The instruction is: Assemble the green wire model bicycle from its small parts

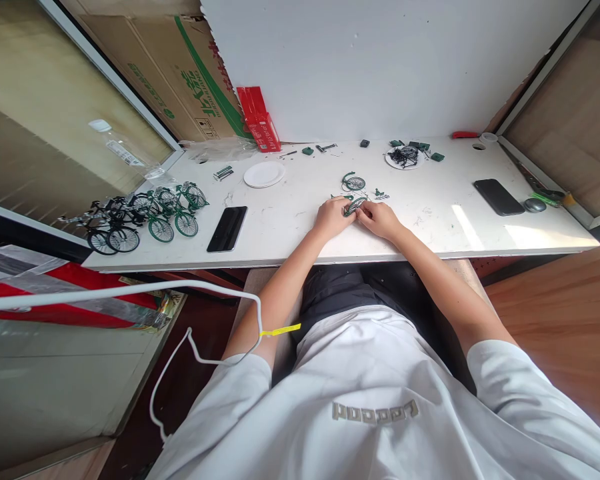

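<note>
Near the front middle of the white table [290, 230], my left hand [332, 217] is closed on a small green wheel part [354, 206]. My right hand [379, 219] pinches the same part from the right, its fingertips close to those of my left hand. Just beyond my hands lies another wheel [356, 183] with a green curved piece. Small green and silver bits [380, 194] rest to the right of it. Several assembled miniature bicycles [163, 212], green and black, stand at the left of the table.
A black phone [227, 229] lies left of my hands, another phone [498, 197] at the right. Farther back are a white plate [264, 175], a plate with black parts [404, 159], a red box [261, 123] and a plastic bottle [125, 152]. A white cable [180, 285] crosses the lower left.
</note>
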Motion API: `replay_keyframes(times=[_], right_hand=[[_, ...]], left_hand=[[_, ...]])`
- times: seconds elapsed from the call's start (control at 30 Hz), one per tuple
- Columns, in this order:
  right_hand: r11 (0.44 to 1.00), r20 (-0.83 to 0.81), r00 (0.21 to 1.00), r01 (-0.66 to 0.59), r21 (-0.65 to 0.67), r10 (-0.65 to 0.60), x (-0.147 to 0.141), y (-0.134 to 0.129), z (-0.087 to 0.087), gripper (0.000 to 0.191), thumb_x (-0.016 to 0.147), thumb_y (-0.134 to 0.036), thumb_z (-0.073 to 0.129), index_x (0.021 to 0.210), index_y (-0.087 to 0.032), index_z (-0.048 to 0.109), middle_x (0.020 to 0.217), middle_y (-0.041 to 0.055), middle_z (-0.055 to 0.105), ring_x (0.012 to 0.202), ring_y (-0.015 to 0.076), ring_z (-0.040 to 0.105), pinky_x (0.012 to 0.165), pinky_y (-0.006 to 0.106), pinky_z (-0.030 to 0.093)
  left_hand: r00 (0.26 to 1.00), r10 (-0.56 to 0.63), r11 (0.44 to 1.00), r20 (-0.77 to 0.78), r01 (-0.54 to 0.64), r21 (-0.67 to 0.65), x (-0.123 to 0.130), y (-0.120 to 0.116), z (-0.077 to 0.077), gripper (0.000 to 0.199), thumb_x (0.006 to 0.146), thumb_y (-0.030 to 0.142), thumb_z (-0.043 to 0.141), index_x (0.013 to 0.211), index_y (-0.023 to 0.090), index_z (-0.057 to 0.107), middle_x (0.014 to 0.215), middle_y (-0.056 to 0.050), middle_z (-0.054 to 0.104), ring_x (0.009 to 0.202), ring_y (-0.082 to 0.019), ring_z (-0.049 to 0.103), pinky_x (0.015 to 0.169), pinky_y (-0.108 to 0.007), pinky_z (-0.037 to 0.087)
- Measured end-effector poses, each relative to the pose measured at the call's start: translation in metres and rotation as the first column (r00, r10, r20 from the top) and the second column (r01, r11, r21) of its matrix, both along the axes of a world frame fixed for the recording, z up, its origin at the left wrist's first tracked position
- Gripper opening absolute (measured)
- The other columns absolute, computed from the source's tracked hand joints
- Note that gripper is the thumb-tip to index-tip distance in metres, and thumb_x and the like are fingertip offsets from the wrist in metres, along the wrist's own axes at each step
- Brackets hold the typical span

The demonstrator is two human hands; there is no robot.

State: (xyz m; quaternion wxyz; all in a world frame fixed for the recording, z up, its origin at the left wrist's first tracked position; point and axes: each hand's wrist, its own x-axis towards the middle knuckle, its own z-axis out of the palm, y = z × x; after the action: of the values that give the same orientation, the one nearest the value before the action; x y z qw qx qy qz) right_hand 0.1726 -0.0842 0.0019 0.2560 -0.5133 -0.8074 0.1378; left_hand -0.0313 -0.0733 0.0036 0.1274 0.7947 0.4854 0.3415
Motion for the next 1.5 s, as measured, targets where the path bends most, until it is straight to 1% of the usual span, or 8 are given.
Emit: replay_keyframes(times=[0.13,0.37,0.57,1.03,1.5], right_hand=[[1.000,-0.003,1.000,-0.004,0.007,0.004,-0.0001,-0.0003,0.0000,0.032,0.105,-0.047,0.046,0.084,-0.025,0.056,0.077,0.0076,0.067,0.070,0.0234,0.053,0.069,0.035,0.034],[1.000,-0.004,1.000,0.002,-0.004,-0.002,-0.0007,-0.0019,0.0020,0.032,0.106,-0.046,0.048,0.089,-0.024,0.063,0.079,0.0086,0.071,0.071,0.0240,0.055,0.069,0.034,0.034],[1.000,-0.009,1.000,0.005,-0.005,-0.005,-0.0010,-0.0029,0.0029,0.032,0.107,-0.045,0.048,0.091,-0.023,0.064,0.079,0.0086,0.072,0.071,0.0238,0.055,0.069,0.034,0.035],[1.000,-0.002,1.000,0.006,-0.008,-0.006,-0.0006,-0.0016,0.0022,0.030,0.107,-0.045,0.049,0.088,-0.025,0.060,0.079,0.0079,0.070,0.071,0.0238,0.055,0.069,0.034,0.034],[1.000,-0.005,1.000,0.003,-0.013,-0.003,-0.0010,-0.0021,0.0027,0.032,0.107,-0.046,0.048,0.087,-0.025,0.061,0.078,0.0080,0.069,0.071,0.0241,0.055,0.069,0.035,0.035]], left_hand=[[1.000,-0.001,1.000,-0.003,0.001,0.003,-0.0002,0.0002,-0.0001,0.021,0.092,0.023,0.077,0.075,0.022,0.064,0.088,-0.007,0.073,0.081,-0.022,0.063,0.074,-0.035,0.041],[1.000,0.001,1.000,0.004,-0.001,0.009,0.0001,0.0003,-0.0005,0.022,0.090,0.023,0.077,0.073,0.023,0.063,0.086,-0.007,0.071,0.080,-0.023,0.061,0.073,-0.035,0.041],[1.000,0.006,1.000,-0.003,-0.006,0.001,0.0002,-0.0001,0.0000,0.024,0.091,0.023,0.076,0.072,0.023,0.061,0.087,-0.007,0.071,0.080,-0.023,0.061,0.073,-0.036,0.041],[1.000,0.000,1.000,-0.003,0.000,0.015,-0.0002,0.0005,-0.0010,0.023,0.091,0.025,0.076,0.073,0.023,0.061,0.086,-0.007,0.071,0.079,-0.023,0.061,0.073,-0.036,0.041],[1.000,-0.005,1.000,0.004,0.005,0.010,-0.0004,0.0005,-0.0007,0.024,0.091,0.023,0.076,0.073,0.023,0.061,0.087,-0.007,0.071,0.080,-0.023,0.061,0.073,-0.036,0.041]])
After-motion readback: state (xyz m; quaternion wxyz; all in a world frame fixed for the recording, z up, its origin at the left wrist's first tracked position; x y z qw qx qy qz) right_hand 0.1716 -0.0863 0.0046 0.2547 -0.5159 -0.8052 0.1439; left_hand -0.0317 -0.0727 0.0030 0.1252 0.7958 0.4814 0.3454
